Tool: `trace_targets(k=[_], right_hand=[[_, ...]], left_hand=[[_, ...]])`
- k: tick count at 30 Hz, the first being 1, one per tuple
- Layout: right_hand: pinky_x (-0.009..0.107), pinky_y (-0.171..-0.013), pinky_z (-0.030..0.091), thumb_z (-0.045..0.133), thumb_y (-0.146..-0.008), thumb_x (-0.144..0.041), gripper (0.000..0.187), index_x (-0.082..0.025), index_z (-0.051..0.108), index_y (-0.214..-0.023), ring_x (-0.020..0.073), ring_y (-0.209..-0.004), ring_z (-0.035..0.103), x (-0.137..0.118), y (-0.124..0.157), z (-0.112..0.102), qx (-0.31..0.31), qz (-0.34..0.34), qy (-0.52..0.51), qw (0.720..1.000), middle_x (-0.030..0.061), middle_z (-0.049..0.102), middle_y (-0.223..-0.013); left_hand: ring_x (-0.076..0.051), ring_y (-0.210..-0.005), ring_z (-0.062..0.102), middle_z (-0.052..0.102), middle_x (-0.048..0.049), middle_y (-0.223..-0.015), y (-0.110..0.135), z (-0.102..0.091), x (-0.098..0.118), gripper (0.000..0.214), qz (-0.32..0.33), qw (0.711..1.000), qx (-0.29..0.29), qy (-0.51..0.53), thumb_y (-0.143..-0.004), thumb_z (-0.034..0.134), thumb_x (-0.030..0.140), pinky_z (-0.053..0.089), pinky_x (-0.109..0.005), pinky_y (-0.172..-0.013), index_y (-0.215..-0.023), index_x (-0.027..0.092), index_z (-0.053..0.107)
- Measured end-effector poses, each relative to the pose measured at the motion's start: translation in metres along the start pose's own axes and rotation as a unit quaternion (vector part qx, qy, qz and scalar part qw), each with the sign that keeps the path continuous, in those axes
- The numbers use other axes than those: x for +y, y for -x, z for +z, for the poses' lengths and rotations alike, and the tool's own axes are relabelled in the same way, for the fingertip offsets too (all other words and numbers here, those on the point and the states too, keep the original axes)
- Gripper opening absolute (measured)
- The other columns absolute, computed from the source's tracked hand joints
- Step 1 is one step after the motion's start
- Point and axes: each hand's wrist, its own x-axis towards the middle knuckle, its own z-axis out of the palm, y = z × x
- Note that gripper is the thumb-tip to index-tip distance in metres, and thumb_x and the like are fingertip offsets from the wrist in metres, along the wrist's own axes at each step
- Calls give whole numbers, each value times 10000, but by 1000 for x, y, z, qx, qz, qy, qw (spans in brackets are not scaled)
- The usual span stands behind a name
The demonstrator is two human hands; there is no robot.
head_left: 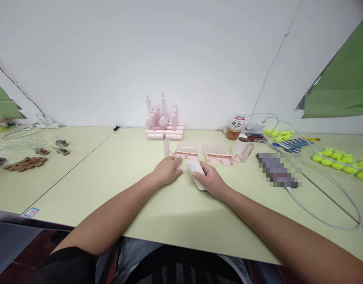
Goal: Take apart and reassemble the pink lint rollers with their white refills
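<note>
My right hand is wrapped round a white lint roller roll, held tilted above the table, its pink end facing up and away from me. To its left, my left hand has thumb and fingers closed about a small pale pink round end cap, low over the table. Just beyond the hands lies an opened pink case with a clear lid. Another opened pink case lies to the right, with round pink pieces at its front. A slim pink handle stands behind my left hand.
Pink lint rollers are stacked by the wall. On the right are a drink bottle, a white tube, a phone with a cable, and yellow-green pieces. Brown pieces lie far left.
</note>
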Motion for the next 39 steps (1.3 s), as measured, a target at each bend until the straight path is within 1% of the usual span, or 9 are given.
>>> trace_targets(k=[7,11,13,18,21,23,26,32,39], right_hand=[[291,-589,373,636,-741,-491,315,-187,594,-813,163,-636,463,-4,0,0,34,2,8,999,-5,557,-695],[288,-583,388,647,-730,-504,344,-187,581,-846,168,-648,492,-3,-1,1,35,40,-46,998,-3,572,-713],[289,-594,408,663,-718,-502,375,-188,578,-903,177,-685,522,-1,-3,1,44,54,-88,994,4,599,-762],[268,-543,425,681,-714,-504,424,-205,547,-983,148,-637,520,0,-3,2,57,103,-163,980,-16,590,-766],[225,-444,375,669,-737,-490,453,-226,511,-1070,112,-523,474,1,-2,1,62,103,-183,976,-56,544,-675],[211,-392,343,666,-747,-470,528,-237,470,-1179,101,-452,447,2,-3,1,79,89,-178,977,-85,511,-610],[242,-389,433,695,-729,-437,647,-249,396,-1271,119,-441,506,5,-4,0,123,69,-190,972,-96,534,-621],[334,-552,604,743,-685,-366,480,-243,454,-1048,147,-576,662,2,-6,-5,173,54,-271,945,-53,630,-802],[337,-679,632,766,-657,-268,458,-246,452,-990,171,-689,727,0,-7,-5,164,59,-338,925,-31,665,-882]], left_hand=[[-259,-875,604,571,-118,-1004,2,-2,4,329,-2,1000,-25,2,-933,438,339,492,-408,-828,-1165,173,602],[-233,-886,584,578,-90,-976,-1,-4,8,329,-26,985,22,169,-944,437,381,489,-398,-842,-1178,196,574],[-186,-750,574,578,-50,-879,-4,-6,12,287,-85,934,13,345,-944,439,401,499,-346,-720,-1095,212,593],[-102,-534,522,559,-1,-731,-9,-11,26,222,-221,676,-30,702,-937,490,406,412,-242,-521,-949,203,578],[-97,-527,538,576,-6,-686,-10,-11,29,274,-246,619,-16,745,-923,537,440,410,-224,-504,-846,178,562],[-83,-512,536,579,-8,-685,-10,-10,28,296,-247,625,-9,741,-927,539,443,407,-208,-488,-837,162,570],[-65,-481,527,596,-9,-718,-9,-7,27,284,-227,668,12,708,-905,565,435,389,-190,-449,-903,152,601],[-61,-493,551,667,-66,-938,-8,-2,27,230,-208,787,84,574,-823,607,379,326,-175,-364,-857,152,587],[-104,-628,657,654,-75,-1060,-1,-1,36,261,-157,844,95,503,-861,563,423,355,-162,-374,-913,171,527]])
